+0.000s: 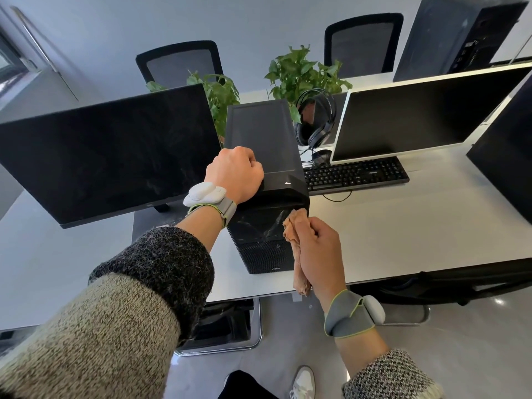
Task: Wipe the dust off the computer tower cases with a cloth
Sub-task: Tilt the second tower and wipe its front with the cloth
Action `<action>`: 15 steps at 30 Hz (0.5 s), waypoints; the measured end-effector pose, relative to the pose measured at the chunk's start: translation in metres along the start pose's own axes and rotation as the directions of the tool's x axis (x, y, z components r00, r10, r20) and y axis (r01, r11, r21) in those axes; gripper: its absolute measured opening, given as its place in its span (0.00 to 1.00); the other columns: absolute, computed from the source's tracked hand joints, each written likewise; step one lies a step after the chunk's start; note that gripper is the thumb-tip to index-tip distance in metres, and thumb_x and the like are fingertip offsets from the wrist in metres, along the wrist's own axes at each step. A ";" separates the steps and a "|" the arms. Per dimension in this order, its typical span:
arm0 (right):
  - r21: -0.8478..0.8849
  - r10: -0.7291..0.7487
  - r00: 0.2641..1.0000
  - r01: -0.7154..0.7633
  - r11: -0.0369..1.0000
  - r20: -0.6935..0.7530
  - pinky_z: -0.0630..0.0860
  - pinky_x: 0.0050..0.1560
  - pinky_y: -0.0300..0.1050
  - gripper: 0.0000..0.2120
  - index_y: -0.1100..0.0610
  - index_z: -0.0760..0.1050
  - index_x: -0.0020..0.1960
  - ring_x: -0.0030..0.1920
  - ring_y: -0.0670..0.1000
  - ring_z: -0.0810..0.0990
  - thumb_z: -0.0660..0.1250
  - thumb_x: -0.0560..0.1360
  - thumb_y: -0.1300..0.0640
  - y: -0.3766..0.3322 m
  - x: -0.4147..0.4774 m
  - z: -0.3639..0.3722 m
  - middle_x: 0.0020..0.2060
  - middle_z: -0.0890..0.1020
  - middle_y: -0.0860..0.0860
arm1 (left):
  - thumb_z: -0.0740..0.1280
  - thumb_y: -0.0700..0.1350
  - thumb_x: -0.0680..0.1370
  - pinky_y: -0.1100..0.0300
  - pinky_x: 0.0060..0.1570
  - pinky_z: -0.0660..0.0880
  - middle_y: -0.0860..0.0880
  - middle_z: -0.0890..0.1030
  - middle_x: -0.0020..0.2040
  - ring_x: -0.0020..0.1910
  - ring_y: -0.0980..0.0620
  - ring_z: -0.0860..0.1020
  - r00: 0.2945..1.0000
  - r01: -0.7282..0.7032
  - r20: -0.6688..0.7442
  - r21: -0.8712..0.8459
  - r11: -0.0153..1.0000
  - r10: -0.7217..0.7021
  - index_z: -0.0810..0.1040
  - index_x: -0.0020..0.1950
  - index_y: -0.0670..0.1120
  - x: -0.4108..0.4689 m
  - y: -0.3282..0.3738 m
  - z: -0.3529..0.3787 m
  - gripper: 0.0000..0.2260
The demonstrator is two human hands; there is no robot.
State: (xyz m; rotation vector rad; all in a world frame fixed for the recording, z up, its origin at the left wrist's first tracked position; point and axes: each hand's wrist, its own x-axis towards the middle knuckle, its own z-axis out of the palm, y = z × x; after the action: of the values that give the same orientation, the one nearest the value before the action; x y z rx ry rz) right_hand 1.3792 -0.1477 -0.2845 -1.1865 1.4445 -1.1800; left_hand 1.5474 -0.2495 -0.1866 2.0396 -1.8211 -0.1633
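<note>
A black computer tower case [266,145] stands on the white desk [403,226] between two monitors. Its glossy front panel shows dust streaks. My left hand [234,174] sits on the top front edge of the case with its fingers curled over the left side. My right hand [319,251] grips a crumpled orange-brown cloth [293,234], whose upper end touches the right edge of the front panel. A second black tower case [457,36] stands at the far right on the back desk, and part of a third dark case [509,156] shows at the right edge.
A black monitor [106,156] stands left of the case, a white-framed monitor [426,113] right of it, with a black keyboard [357,174] in front. Headphones [316,119] and two potted plants [302,73] sit behind. Two black chairs [178,61] stand beyond the desks.
</note>
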 end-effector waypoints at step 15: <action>-0.003 -0.034 0.999 0.034 0.999 -0.023 0.69 0.33 0.38 0.19 0.57 0.77 0.38 0.32 0.44 0.71 0.65 0.85 0.49 -0.007 0.001 0.006 0.28 0.74 0.45 | 0.62 0.47 0.78 0.53 0.39 0.77 0.50 0.79 0.40 0.38 0.45 0.78 1.000 0.005 0.008 -0.016 1.000 -0.005 0.81 0.44 0.49 0.000 -0.001 0.000 0.09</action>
State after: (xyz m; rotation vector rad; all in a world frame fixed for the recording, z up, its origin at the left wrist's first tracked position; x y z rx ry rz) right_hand 1.3854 -0.1501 -0.2782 -1.2074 1.4486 -1.2195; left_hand 1.5483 -0.2493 -0.1867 2.0355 -1.8145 -0.1871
